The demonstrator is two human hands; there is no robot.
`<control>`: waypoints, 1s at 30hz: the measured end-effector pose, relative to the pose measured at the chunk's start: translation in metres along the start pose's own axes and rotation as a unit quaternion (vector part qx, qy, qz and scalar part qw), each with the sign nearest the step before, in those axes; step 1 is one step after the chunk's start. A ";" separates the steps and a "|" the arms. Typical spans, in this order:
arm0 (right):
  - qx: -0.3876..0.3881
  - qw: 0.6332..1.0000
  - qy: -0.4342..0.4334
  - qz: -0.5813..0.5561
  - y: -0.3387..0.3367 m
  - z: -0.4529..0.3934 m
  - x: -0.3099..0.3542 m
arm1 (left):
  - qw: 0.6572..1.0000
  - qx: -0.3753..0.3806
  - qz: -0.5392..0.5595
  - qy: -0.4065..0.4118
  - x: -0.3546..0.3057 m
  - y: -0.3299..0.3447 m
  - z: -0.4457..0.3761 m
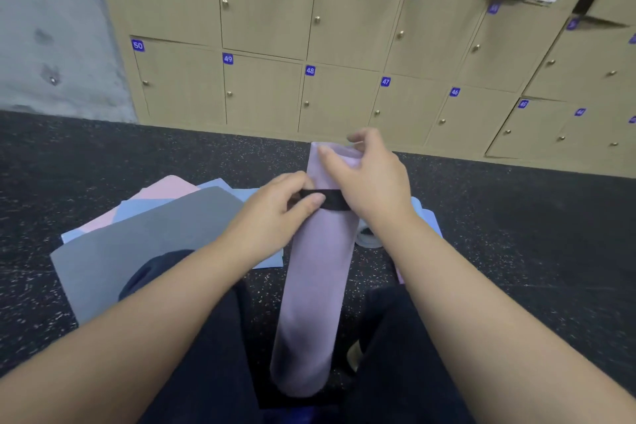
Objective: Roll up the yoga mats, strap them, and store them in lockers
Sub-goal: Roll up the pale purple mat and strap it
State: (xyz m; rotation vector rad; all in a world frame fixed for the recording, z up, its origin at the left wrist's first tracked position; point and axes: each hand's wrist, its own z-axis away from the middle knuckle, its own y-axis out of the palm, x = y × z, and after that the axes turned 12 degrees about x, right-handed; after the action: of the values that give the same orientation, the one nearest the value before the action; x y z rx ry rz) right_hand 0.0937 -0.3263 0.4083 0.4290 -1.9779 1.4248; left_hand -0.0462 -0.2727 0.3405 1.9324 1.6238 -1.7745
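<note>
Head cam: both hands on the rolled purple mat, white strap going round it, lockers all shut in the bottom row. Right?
Not quite: the strap is black, not white, as the head view shows. The rest holds: the left hand pinches the strap against the rolled purple mat, the right hand grips the mat near its far end, and the bottom-row lockers are shut.
</note>
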 end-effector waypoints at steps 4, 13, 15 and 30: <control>0.005 1.000 0.007 -0.014 -0.010 0.006 0.010 | 1.000 -0.008 0.022 -0.004 -0.015 -0.009 0.004; 0.037 0.998 0.043 -0.005 -0.004 0.014 0.008 | 0.996 0.028 0.000 -0.082 -0.018 -0.011 0.011; 0.040 0.998 0.046 -0.003 -0.001 0.015 0.006 | 0.997 0.030 -0.012 -0.075 -0.015 -0.007 0.014; -0.052 0.985 -0.159 0.032 0.040 0.041 -0.042 | 0.986 -0.029 -0.142 0.083 0.001 0.008 0.021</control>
State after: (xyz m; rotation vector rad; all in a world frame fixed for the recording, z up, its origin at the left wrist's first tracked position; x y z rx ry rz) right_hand 0.0871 -0.3546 0.3435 0.5797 -2.3262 1.3497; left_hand -0.0549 -0.2887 0.3276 1.9512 2.0755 -1.6662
